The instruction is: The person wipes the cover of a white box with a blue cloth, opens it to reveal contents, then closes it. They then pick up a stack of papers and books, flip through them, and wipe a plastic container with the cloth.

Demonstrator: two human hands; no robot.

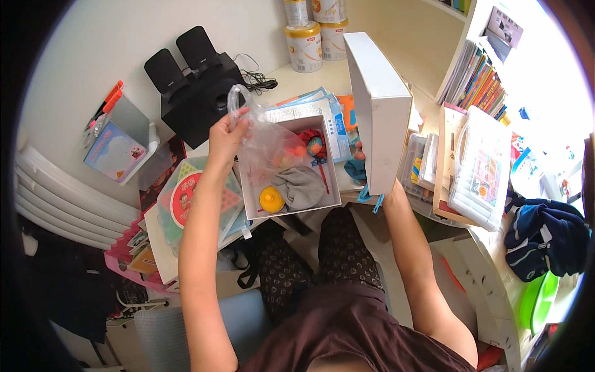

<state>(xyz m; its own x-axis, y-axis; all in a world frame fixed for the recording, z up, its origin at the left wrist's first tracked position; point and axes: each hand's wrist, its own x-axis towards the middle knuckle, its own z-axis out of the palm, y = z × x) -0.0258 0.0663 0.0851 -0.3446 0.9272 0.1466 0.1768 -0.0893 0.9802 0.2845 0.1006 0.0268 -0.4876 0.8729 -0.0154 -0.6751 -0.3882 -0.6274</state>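
Observation:
My left hand (231,135) grips the top of a clear plastic bag (269,139), which hangs over the left part of an open white box (292,215). Orange and yellow things show through the bag. Inside the box lie a grey cloth pouch (300,187), a yellow knobbed toy (271,199) and a red knitted item (310,137) with a teal ball. To the right, my right hand (359,152) is mostly hidden behind an upright white box lid (383,111); its fingertips show at the lid's left edge, with blue-teal cloth (355,171) beside them and a blue strap below.
Black speakers (195,83) stand at the back left, and tins (304,46) at the back. A Chinese checkers board (195,200) lies left of the box. Plastic cases (481,167) and books (479,83) are on the right. Printed packets (337,121) lie behind the box.

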